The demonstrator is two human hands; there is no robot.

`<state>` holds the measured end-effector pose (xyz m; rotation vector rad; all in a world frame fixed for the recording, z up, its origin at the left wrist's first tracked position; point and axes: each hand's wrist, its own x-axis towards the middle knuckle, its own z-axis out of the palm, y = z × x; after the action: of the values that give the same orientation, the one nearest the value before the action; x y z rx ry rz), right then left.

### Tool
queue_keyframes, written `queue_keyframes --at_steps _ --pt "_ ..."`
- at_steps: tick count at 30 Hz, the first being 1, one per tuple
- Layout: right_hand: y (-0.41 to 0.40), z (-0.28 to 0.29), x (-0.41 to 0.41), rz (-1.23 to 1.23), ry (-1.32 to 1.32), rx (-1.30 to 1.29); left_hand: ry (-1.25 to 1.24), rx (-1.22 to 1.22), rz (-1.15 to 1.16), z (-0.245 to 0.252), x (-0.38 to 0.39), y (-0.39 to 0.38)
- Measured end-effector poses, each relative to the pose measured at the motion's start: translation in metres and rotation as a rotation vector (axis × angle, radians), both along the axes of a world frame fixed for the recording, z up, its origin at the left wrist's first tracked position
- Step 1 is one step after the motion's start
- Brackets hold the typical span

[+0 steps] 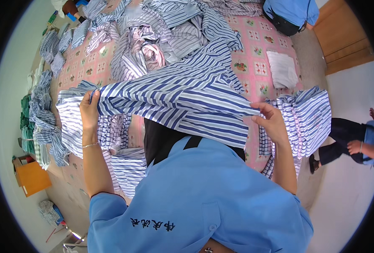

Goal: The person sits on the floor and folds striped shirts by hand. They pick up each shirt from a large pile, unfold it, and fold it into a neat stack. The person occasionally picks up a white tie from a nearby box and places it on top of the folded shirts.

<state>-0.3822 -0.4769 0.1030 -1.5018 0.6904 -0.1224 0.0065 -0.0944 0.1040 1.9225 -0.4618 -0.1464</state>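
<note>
Between my two hands a blue-and-white striped garment point(174, 95) is stretched sideways over the front of a table with a pink patterned cloth point(248, 64). My left hand point(90, 109) pinches one end of it between thumb and fingers. At the other end, my right hand point(267, 118) grips an edge near the corner of a straight panel. The far part of the garment lies against a heap of loose striped clothes point(183, 38). Folded striped garments point(70, 123) are piled beside my left hand, and another folded stack point(308, 120) stands beyond my right hand.
A folded white cloth point(282, 69) lies at the right of the table. Bundled striped clothes point(45, 110) line the left side. Another person in light blue point(291, 14) is at the far right corner, one more point(345, 139) stands at the right, and a third person's arm point(71, 9) shows at the upper left.
</note>
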Motion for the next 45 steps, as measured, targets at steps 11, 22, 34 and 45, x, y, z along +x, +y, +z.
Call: queue_keyframes --at_steps 11,22,34,45 --pt "-0.027 0.046 0.038 -0.101 -0.276 -0.124 0.003 -0.193 0.120 -0.005 -0.007 -0.007" --pt "0.042 -0.012 -0.012 -0.040 0.049 -0.627 0.132 -0.222 0.187 -0.060 -0.023 0.024" --pt "0.034 -0.020 -0.032 0.633 -0.215 -1.084 0.292 0.075 -0.147 -0.040 -0.009 0.017" --pt "0.040 -0.029 -0.025 0.446 -0.247 -1.123 0.188 0.034 0.144 -0.049 0.003 -0.001"
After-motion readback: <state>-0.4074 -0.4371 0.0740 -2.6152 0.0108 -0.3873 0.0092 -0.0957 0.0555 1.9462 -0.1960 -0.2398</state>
